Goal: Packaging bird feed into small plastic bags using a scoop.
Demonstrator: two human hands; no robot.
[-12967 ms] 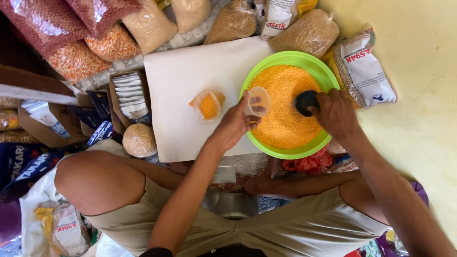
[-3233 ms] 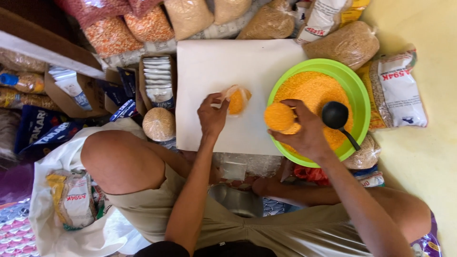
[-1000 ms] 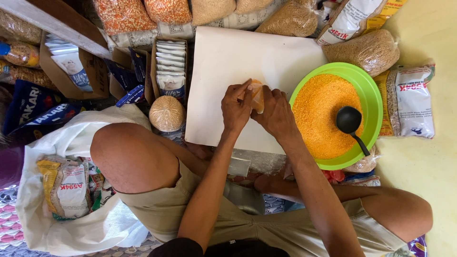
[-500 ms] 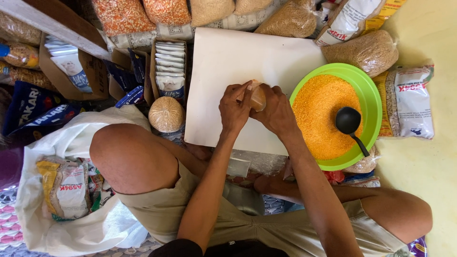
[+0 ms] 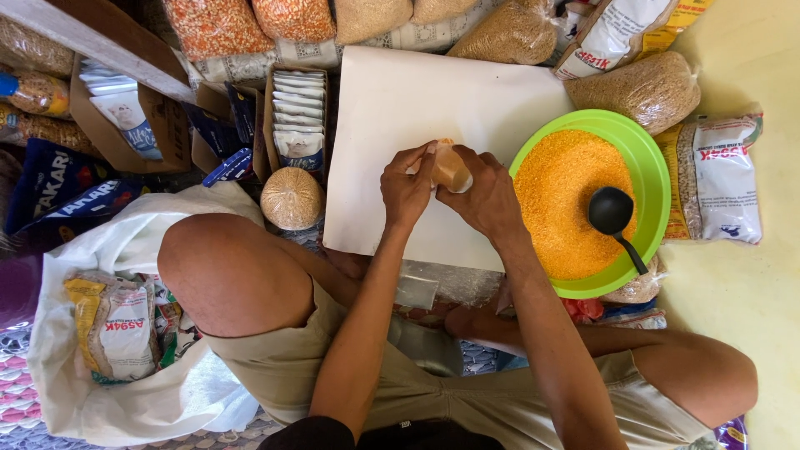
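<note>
We look down from head height at a person seated cross-legged. Both hands meet over a white board [image 5: 417, 108] lying flat in front of the knees. The left hand [image 5: 406, 187] and the right hand [image 5: 482, 198] are closed together around a small clear bag of orange grain [image 5: 450, 169]; fingers of both pinch its upper end, so the bag sits between the two hands, just above the board's middle. Just right of the board stands a round green basin [image 5: 654, 167] heaped with orange grain [image 5: 562, 200], and a black ladle [image 5: 612, 212] rests in it (handle pointing toward the person). Left of the board, near the raised knee, lies a round tied bag of pale grain [image 5: 292, 198]. Larger sacks of grain [image 5: 650, 87] crowd the far edge.
</note>
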